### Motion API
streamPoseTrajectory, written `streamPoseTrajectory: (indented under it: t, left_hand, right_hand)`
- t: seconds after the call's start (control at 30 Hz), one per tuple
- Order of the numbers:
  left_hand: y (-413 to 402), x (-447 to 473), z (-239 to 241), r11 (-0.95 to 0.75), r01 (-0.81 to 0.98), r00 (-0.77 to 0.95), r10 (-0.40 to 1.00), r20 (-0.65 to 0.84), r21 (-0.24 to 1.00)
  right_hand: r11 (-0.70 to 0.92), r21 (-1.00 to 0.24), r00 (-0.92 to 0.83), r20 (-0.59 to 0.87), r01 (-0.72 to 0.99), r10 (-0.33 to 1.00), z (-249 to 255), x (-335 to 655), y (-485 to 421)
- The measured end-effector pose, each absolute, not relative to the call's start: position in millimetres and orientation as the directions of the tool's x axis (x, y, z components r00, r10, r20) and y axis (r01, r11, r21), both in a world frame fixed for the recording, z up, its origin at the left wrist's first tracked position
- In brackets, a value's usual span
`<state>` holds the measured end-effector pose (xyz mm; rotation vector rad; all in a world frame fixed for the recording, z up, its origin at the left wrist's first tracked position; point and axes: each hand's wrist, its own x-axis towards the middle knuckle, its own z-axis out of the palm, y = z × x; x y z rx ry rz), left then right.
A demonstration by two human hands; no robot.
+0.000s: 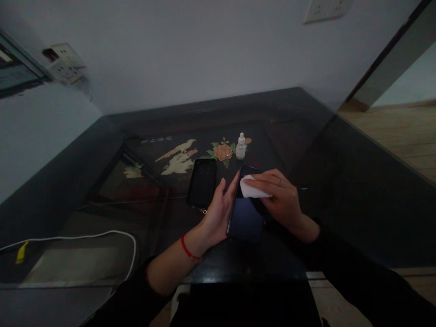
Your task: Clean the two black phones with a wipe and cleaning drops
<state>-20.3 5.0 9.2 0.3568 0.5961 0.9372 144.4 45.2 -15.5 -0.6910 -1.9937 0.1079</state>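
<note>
At the table's [344, 190] near middle, you are loosely holding the phone [245, 219] in your half-curled left hand [220, 211] while your right hand [282, 195], pinching a white wipe [251, 187], is apparently rubbing the phone's far half, the next stroke likely calling for steady left support.

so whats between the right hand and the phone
A white cloth or tissue, held in the right hand over the phone, as the head view shows.
</note>
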Motion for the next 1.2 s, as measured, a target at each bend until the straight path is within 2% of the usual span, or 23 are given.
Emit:
streamPoseTrajectory:
  t: [0.1, 0.23, 0.3, 0.37, 0.47, 0.53, 0.73, 0.77, 0.87, 0.93, 1.0, 1.1, 1.13, 1.2]
  left_hand:
    - [4.1, -19.8, 9.0, 0.607, -0.609, 0.49, 0.794, -0.36, 0.51]
    - [7.0, -20.8, 6.6, 0.596, -0.603, 0.472, 0.802, -0.366, 0.53]
    - [9.1, -21.2, 5.8, 0.561, -0.632, 0.457, 0.827, -0.328, 0.535]
    - [10.2, -21.4, 5.7, 0.552, -0.646, 0.45, 0.834, -0.32, 0.528]
    - [9.6, -21.9, 5.6, 0.58, -0.628, 0.455, 0.815, -0.359, 0.519]
    - [8.5, -21.8, 5.4, 0.594, -0.616, 0.461, 0.804, -0.375, 0.517]
    - [9.4, -19.4, 5.4, 0.541, -0.641, 0.464, 0.838, -0.287, 0.544]
    - [9.7, -19.5, 5.8, 0.535, -0.644, 0.457, 0.842, -0.286, 0.547]
    - [9.5, -21.3, 6.7, 0.552, -0.629, 0.443, 0.833, -0.331, 0.548]
    - [8.2, -22.6, 6.4, 0.579, -0.611, 0.458, 0.815, -0.356, 0.54]
    - [7.0, -23.1, 5.4, 0.585, -0.611, 0.478, 0.81, -0.341, 0.533]
    - [6.5, -22.3, 4.7, 0.53, -0.653, 0.452, 0.846, -0.283, 0.541]
    - [6.7, -22.0, 5.1, 0.512, -0.664, 0.437, 0.857, -0.273, 0.545]
    - [7.2, -21.9, 7.0, 0.504, -0.667, 0.414, 0.863, -0.289, 0.548]
  right_hand:
    - [0.871, -0.334, -0.407, 0.784, 0.36, 0.469, -13.3, 142.2, 41.3]
    - [0.963, -0.251, -0.6, 0.758, 0.095, 0.257, -7.1, 130.8, 17.9]
    - [0.974, -0.221, -0.649, 0.736, 0.038, 0.192, -5.7, 129.0, 12.3]
    - [0.973, -0.217, -0.64, 0.738, 0.072, 0.212, -6.3, 131.1, 15.2]
    - [0.942, -0.262, -0.541, 0.771, 0.212, 0.336, -8.7, 136.0, 25.6]
    - [0.931, -0.279, -0.508, 0.781, 0.236, 0.363, -8.6, 136.3, 26.4]
    - [0.991, -0.132, -0.66, 0.744, 0.007, 0.104, -3.7, 128.5, 5.3]
    - [0.99, -0.139, -0.659, 0.743, 0.018, 0.116, -4.7, 129.2, 6.2]
    - [0.948, -0.247, -0.563, 0.763, 0.2, 0.318, -9.9, 134.0, 16.7]
    - [0.915, -0.296, -0.499, 0.77, 0.275, 0.399, -11.5, 135.9, 20.8]
    - [0.944, -0.255, -0.55, 0.767, 0.211, 0.33, -9.8, 134.8, 17.4]
    - [0.994, -0.109, -0.678, 0.728, 0.026, 0.097, -5.6, 131.2, 7.5]
    - [0.996, -0.089, -0.685, 0.725, 0.009, 0.071, -5.3, 131.0, 6.8]
    - [0.987, -0.134, -0.641, 0.752, 0.083, 0.156, -7.1, 133.6, 12.2]
